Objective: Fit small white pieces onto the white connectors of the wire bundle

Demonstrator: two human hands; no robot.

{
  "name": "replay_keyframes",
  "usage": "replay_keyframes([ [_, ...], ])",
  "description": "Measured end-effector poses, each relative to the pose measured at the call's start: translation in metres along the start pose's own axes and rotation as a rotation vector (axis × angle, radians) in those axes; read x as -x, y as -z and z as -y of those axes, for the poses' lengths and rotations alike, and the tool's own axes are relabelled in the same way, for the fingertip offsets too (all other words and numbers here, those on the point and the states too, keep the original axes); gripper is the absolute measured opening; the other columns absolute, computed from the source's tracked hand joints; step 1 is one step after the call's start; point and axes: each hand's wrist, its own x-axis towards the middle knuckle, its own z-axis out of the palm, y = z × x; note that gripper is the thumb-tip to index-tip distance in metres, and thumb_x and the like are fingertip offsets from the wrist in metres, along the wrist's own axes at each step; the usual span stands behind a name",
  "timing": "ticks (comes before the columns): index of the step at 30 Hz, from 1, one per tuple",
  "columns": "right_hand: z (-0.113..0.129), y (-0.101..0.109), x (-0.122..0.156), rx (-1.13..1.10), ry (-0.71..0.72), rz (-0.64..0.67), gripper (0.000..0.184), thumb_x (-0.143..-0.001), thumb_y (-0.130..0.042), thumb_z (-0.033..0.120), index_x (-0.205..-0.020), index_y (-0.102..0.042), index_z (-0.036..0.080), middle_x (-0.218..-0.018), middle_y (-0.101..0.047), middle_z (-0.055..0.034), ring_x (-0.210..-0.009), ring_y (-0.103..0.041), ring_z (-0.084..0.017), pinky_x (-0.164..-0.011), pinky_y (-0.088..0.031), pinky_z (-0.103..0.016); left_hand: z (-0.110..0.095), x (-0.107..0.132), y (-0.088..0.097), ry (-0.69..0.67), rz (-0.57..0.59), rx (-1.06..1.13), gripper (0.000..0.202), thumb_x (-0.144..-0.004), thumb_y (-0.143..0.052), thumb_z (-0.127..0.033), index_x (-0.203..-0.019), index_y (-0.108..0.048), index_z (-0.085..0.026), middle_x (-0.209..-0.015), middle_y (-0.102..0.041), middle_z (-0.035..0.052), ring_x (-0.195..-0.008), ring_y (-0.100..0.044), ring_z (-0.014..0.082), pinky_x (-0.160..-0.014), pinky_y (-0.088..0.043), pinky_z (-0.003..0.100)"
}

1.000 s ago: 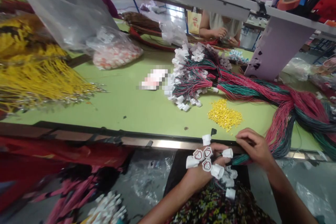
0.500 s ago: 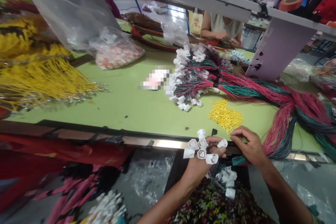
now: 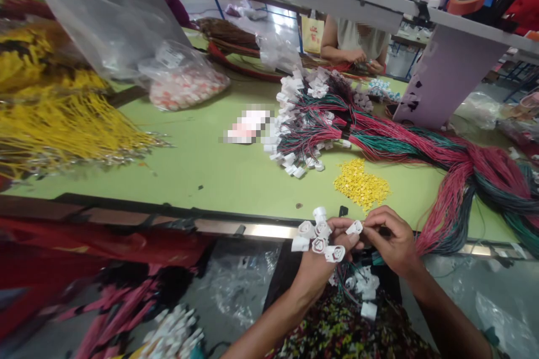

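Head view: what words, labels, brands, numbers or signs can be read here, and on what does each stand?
No text can be read.
White label on the clear plastic bag: too small and blurred to read.
Print on the yellow tote bag: too blurred to read.
Pink and white slip on the table: pixelated, unreadable.

White three-hole plastic connectors (image 3: 320, 245) bunched tight in the left hand (image 3: 314, 286), faces up and angled different ways, wires trailing from them. Right hand (image 3: 391, 241) pinches one more connector (image 3: 354, 228) between fingertips. Red-and-green wire bundle (image 3: 446, 224) runs off right. Further loose white connectors (image 3: 364, 286) sit just below the hands.
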Motion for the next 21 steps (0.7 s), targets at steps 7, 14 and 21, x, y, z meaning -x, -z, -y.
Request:
replay_keyframes([
  [7, 0.0019, -0.0028, -0.0001, 0.016, -0.066, -0.024, 0.008, -0.089, -0.07, 0.015, -0.092, -0.073, 0.022, -0.085, -0.066, -0.0025, -0.069, -0.06, -0.014, -0.062, -0.051, -0.026, -0.0006, 0.0007, -0.0004, -0.028, 0.018, -0.03, 0.03, -0.068, -0.086, -0.033, -0.086, -0.07, -0.015, -0.069, -0.072, 0.0007, -0.059, -0.066, 0.0124, -0.05, -0.048, 0.02],
  [14, -0.0004, -0.0027, 0.0038, -0.005, -0.05, -0.031, 0.014, -0.09, -0.07, 0.015, -0.096, -0.079, 0.024, -0.087, -0.069, -0.0035, -0.077, -0.066, -0.016, -0.067, -0.055, -0.027, 0.0027, 0.0, 0.0016, -0.033, 0.024, -0.024, 0.027, -0.071, -0.083, -0.032, -0.088, -0.069, -0.016, -0.071, -0.072, 0.0007, -0.063, -0.068, 0.0143, -0.051, -0.047, 0.021],
  [21, 0.008, -0.0023, 0.0057, -0.082, -0.153, -0.079, 0.012, -0.092, -0.068, 0.02, -0.092, -0.079, 0.024, -0.089, -0.07, -0.0045, -0.085, -0.067, -0.018, -0.077, -0.056, -0.03, 0.007, -0.0006, 0.006, -0.11, 0.002, -0.102, 0.02, -0.07, -0.082, -0.024, -0.087, -0.075, -0.018, -0.08, -0.075, 0.0026, -0.073, -0.068, 0.0169, -0.064, -0.052, 0.027],
])
